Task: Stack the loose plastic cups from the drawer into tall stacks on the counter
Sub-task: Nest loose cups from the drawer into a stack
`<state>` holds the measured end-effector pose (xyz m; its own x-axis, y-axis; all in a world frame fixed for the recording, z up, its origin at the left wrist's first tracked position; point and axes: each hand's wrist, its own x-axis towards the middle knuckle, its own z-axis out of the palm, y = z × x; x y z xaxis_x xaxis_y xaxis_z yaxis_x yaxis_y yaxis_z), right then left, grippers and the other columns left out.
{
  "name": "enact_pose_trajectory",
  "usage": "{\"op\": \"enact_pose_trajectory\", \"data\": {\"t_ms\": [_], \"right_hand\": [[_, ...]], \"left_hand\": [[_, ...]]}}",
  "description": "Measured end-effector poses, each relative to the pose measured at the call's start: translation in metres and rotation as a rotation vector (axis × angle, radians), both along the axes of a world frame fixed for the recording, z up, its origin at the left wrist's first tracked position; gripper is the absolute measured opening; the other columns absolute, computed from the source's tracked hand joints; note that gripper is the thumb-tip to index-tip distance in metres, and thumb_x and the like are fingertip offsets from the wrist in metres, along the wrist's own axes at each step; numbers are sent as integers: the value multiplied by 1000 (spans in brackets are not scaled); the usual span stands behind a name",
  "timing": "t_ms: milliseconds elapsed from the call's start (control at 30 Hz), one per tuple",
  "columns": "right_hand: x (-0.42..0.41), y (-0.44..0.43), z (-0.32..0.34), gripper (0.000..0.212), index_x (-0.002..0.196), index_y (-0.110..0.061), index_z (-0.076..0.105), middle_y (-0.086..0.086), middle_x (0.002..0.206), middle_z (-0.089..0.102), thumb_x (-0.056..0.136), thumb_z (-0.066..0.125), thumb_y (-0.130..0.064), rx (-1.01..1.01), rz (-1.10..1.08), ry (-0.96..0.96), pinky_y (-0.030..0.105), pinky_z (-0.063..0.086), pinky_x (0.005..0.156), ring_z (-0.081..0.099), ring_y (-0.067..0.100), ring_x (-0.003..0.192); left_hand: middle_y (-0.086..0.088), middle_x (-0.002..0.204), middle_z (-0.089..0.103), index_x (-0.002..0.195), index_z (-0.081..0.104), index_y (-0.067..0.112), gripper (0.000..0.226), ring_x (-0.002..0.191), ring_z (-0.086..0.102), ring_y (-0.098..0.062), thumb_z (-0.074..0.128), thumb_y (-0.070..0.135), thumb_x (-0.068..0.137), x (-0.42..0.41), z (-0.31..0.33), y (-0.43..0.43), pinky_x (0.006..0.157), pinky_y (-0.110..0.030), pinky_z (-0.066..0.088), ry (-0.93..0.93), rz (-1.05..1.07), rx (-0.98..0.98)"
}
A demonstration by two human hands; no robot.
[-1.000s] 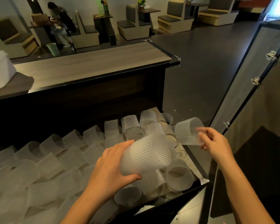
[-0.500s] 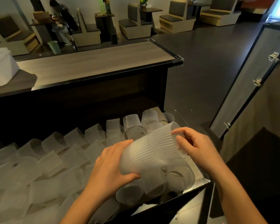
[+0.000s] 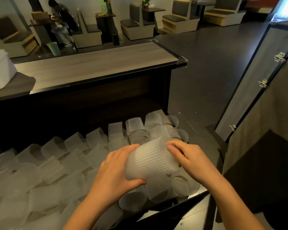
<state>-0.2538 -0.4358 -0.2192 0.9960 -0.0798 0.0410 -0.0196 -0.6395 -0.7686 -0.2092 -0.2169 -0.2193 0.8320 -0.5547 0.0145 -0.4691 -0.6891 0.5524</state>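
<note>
- From my remote seat, the biggest thing is the wood-topped counter (image 3: 98,63). It runs across the view well beyond both hands, and I see no cups standing on the part that shows.
- An open cabinet door (image 3: 249,87) with metal hinges stands off to the right of the right hand, well apart from it.
- The drawer (image 3: 165,207) is pulled out directly beneath both hands, with its dark front edge just below the wrists.
- Loose cups (image 3: 45,173) fill the drawer – frosted, ribbed plastic lying on their sides in rough rows. They spread far to the left of the left hand and also lie under and past the right hand.
- The short stack (image 3: 150,160) of nested ribbed cups is held between the two hands, above the drawer and tilted, with its mouth toward the right hand. I cannot tell how many cups it holds.
- My left hand (image 3: 116,170) grips the closed end of the short stack – fingers curled over the top, thumb wrapped underneath.
- My right hand (image 3: 191,160) holds the mouth end, its fingers (image 3: 172,147) curled over the rim; the thumb is hidden.
</note>
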Motion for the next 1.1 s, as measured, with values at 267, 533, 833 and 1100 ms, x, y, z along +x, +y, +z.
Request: {"op": "enact_pose_trajectory", "data": {"t_ms": [267, 533, 833, 1100], "right_hand": [[61, -74, -73, 36, 113, -15, 58, 7, 103, 63, 92, 46, -41, -58, -562, 334, 31, 47, 72, 57, 19, 89], [91, -92, -118, 52, 86, -3, 65, 14, 89, 66, 91, 42, -49, -25, -536, 501, 34, 47, 72, 62, 28, 82], [88, -102, -117, 23, 91, -7, 63, 12, 91, 64, 91, 43, -20, 58, -660, 386, 39, 52, 75, 60, 26, 81], [58, -89, -26, 18, 98, -19, 62, -2, 84, 56, 94, 44, -16, 394, -523, 42, 21, 39, 56, 49, 12, 66]], "left_hand": [[45, 119, 29, 118, 23, 62, 76, 114, 30, 5, 52, 70, 48, 1, -2, -1, 98, -30, 32, 4, 7, -10], [45, 119, 30, 116, 23, 65, 75, 114, 29, 6, 52, 71, 47, 4, 0, -3, 99, -29, 32, -8, 4, 0], [43, 120, 29, 119, 24, 61, 78, 115, 28, 5, 61, 68, 50, 9, 1, -3, 100, -30, 32, -30, 38, 9], [45, 118, 28, 116, 23, 63, 75, 112, 28, 5, 56, 69, 49, 14, 0, -5, 95, -28, 31, -49, 29, 21]]}}
